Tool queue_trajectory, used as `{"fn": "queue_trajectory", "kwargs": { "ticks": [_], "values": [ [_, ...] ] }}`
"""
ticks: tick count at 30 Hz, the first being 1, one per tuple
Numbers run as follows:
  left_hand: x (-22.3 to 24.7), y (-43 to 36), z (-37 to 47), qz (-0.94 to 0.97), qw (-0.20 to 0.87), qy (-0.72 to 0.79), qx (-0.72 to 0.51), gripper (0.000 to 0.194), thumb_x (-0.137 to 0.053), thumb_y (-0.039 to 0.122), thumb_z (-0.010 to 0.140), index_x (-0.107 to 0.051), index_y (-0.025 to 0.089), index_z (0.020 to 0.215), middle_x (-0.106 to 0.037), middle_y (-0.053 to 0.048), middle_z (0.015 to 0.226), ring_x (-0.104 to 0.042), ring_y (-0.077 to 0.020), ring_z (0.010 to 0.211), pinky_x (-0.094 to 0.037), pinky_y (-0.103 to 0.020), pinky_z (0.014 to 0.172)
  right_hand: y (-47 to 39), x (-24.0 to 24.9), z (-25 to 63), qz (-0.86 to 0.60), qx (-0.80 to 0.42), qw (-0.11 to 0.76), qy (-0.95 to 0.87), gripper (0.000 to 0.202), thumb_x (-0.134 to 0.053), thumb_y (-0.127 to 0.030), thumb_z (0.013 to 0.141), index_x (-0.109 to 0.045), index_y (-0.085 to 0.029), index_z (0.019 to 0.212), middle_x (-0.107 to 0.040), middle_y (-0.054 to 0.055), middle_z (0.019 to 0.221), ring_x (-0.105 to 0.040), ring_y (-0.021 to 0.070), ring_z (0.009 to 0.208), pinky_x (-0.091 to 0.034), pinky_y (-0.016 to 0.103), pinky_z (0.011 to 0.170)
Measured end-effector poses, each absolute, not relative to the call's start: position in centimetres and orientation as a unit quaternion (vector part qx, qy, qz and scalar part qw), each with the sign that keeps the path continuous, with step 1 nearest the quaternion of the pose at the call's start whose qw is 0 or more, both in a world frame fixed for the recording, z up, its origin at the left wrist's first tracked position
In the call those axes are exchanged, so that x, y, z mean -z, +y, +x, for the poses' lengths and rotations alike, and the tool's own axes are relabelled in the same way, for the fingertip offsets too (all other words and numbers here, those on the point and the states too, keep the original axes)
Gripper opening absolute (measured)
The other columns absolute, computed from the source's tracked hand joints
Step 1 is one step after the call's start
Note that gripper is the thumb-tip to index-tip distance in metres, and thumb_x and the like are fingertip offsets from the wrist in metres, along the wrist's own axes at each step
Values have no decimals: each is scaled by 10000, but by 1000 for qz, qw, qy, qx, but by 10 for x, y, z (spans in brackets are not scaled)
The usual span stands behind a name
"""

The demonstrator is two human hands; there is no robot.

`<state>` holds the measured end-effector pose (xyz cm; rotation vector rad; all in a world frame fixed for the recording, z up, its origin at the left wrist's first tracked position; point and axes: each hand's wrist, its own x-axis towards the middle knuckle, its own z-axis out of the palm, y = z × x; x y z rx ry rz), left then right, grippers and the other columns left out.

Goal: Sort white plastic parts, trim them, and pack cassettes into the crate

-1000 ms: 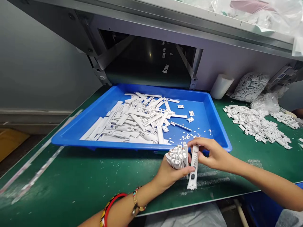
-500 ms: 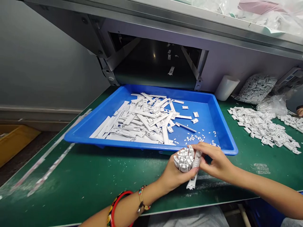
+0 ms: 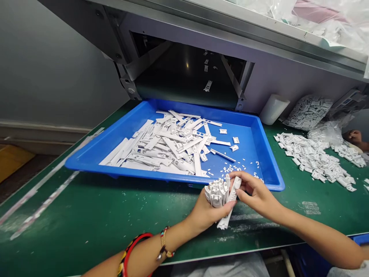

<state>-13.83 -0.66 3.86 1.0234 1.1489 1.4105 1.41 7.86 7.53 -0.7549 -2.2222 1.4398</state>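
My left hand [image 3: 206, 211] is wrapped round a bundle of white plastic strips [image 3: 216, 192], their ends facing up. One longer white plastic strip [image 3: 230, 205] lies slanted against the bundle's right side, under my left thumb. The fingers of my right hand [image 3: 255, 194] pinch the upper end of this strip. Both hands are over the near edge of a blue tray [image 3: 269, 161]. A heap of white plastic strips [image 3: 170, 144] fills the tray's left and middle, with small white scraps [image 3: 235, 167] near its right front.
Behind the tray is a dark conveyor belt [image 3: 187, 82] carrying a few white pieces. On the green table [image 3: 115, 215], to the right, lie a pile of white parts [image 3: 314, 157], a filled clear bag [image 3: 309, 111] and a white roll [image 3: 273, 109]. Another person's hand [image 3: 356, 138] shows at far right.
The view has shifted slightly. The slanted strip is still between both hands, its upper end now more covered by my right fingers. The other person's hand shows more at far right.
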Motion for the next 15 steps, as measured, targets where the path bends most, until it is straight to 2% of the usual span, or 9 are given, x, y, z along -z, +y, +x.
{"fn": "queue_trajectory", "kwargs": {
  "ticks": [4, 8, 9, 11, 13, 15],
  "values": [
    [-43, -5, -139, 432, 511, 458, -586, 209, -726, 275, 673, -646, 152, 822, -714, -59, 815, -681, -251, 836, -540, -373, 885, 78, -74, 13, -280, -498, 217, -791, 423, -465, -180, 834, -627, -195, 1224, -678, 46, 938, -614, 169, 809, -522, 288, 753],
    [-44, -5, -142, 458, 521, 438, -572, 205, -690, 272, 713, -669, 158, 882, -729, -66, 875, -690, -268, 897, -536, -392, 920, 79, -75, 16, -278, -521, 216, -778, 497, -338, -106, 823, -667, -195, 1185, -654, 24, 822, -549, 127, 617, -502, 255, 619],
    [-41, -6, -142, 459, 518, 443, -569, 217, -692, 277, 719, -668, 156, 897, -731, -71, 879, -692, -273, 895, -540, -398, 914, 78, -77, 17, -266, -513, 221, -785, 502, -337, -102, 823, -659, -200, 1195, -660, 30, 858, -573, 134, 657, -512, 260, 641],
    [-33, -7, -141, 453, 508, 464, -567, 267, -709, 280, 724, -663, 147, 951, -737, -92, 929, -692, -284, 923, -538, -408, 927, 74, -78, 19, -230, -463, 243, -821, 496, -394, -120, 836, -593, -216, 1280, -659, 64, 1067, -632, 177, 915, -535, 306, 816],
    [-22, -9, -138, 444, 506, 460, -578, 415, -732, 271, 719, -635, 139, 1100, -726, -125, 1077, -679, -293, 1012, -521, -404, 969, 66, -75, 19, -185, -379, 268, -866, 582, -485, -163, 847, -438, -231, 1423, -565, 102, 1313, -545, 230, 1215, -473, 362, 1008],
    [-11, -10, -133, 457, 505, 430, -593, 570, -754, 256, 698, -582, 151, 1230, -701, -130, 1167, -667, -283, 1060, -520, -367, 968, 59, -65, 17, -136, -302, 297, -896, 720, -537, -215, 852, -258, -223, 1516, -500, 130, 1395, -495, 249, 1292, -436, 381, 1067]
  ]
}}
